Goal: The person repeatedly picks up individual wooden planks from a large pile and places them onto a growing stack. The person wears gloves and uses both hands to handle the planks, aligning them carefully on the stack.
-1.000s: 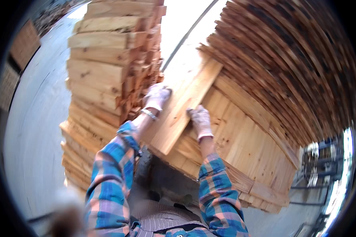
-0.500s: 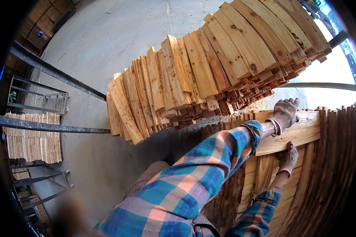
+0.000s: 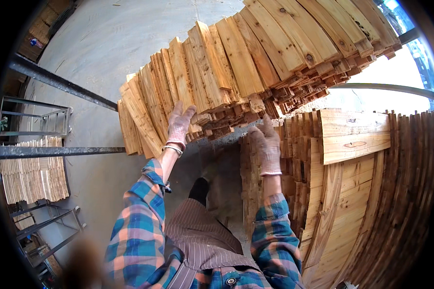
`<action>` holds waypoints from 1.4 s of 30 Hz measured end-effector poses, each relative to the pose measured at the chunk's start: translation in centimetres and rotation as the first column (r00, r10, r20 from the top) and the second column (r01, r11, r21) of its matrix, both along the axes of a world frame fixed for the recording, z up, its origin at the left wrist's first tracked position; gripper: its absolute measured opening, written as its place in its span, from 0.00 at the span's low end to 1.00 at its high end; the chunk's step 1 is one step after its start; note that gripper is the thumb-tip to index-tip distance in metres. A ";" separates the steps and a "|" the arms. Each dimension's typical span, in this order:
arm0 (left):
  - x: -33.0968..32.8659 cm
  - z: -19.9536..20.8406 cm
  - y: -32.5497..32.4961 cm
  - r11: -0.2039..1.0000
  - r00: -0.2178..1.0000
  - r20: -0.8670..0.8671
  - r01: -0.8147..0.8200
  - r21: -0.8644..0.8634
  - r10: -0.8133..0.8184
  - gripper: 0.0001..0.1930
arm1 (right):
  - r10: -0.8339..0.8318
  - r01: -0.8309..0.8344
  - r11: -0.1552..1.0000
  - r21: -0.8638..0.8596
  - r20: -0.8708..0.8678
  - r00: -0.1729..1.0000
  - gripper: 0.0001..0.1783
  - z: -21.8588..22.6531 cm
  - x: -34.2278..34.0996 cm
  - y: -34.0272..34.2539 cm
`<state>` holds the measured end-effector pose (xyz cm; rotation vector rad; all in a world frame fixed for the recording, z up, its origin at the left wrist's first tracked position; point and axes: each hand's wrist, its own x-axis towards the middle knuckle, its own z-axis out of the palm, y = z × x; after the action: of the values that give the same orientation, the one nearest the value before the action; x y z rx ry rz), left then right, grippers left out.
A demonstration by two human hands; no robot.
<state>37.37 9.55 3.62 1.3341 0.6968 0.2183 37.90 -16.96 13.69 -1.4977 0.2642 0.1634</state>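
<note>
A long stack of wooden boards [image 3: 243, 67] rises ahead of me, the top layer lying side by side with uneven ends. My left hand [image 3: 179, 125], in a dirty knit glove, has its fingers stretched out over the near board ends at the stack's left part; whether they touch is hard to tell. My right hand [image 3: 266, 147], gloved too, is raised between the two stacks with its fingers extended and nothing in them. To its right, two pale planks [image 3: 356, 139] lie edge to edge on top of a second stack of boards [image 3: 357, 188].
Dark metal bars [image 3: 67, 152] stretch from the left side to the far stack. A metal frame cart [image 3: 36, 118] and another board stack [image 3: 33, 171] stand at the far left. Grey concrete floor [image 3: 96, 62] lies beyond the far stack.
Both hands have left the pale planks on the right-hand stack, which stay lying there. The left hand swung far left to the other stack; the right hand moved left and up.
</note>
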 end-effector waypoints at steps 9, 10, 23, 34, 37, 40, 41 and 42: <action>14.6 -5.1 -0.3 0.935 0.980 0.155 0.167 -0.314 -0.123 0.37 | 0.078 -0.102 0.902 -0.420 -0.075 0.994 0.40 -20.7 14.2 6.4; 15.0 -5.2 -0.3 0.939 0.985 0.130 0.152 -0.310 -0.116 0.37 | 0.121 -0.174 0.780 -0.601 -0.128 0.984 0.40 -20.0 14.5 7.9; 13.0 -6.3 8.0 0.784 0.991 0.129 0.094 -0.614 -0.018 0.37 | 0.244 -0.228 0.969 0.093 -0.236 0.941 0.22 -11.9 15.8 13.0; 6.0 -1.2 3.7 0.866 1.000 -0.023 0.007 -0.500 -0.022 0.37 | 0.449 -0.453 0.885 -0.105 -0.064 0.891 0.24 -10.2 12.4 11.7; -1.8 2.3 2.8 0.697 0.990 -0.074 0.029 -0.716 -0.118 0.43 | 0.331 -0.255 0.901 0.351 -0.178 0.927 0.34 -11.9 6.4 11.4; -6.3 3.3 0.9 0.767 0.963 -0.178 0.041 -0.640 -0.201 0.42 | 0.354 -0.100 0.850 0.516 -0.422 0.835 0.41 -11.1 7.3 11.3; -6.8 3.8 0.0 0.799 0.957 -0.204 0.047 -0.600 -0.209 0.42 | 0.374 -0.100 0.819 0.566 -0.392 0.841 0.39 -10.9 7.0 10.8; -6.8 4.0 -0.9 0.823 0.950 -0.216 0.067 -0.564 -0.225 0.41 | 0.396 -0.104 0.784 0.612 -0.364 0.843 0.37 -10.9 6.2 10.5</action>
<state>30.59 8.66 7.63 0.8531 0.8083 -0.2901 44.09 -6.47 2.78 -0.8541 0.3632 0.7825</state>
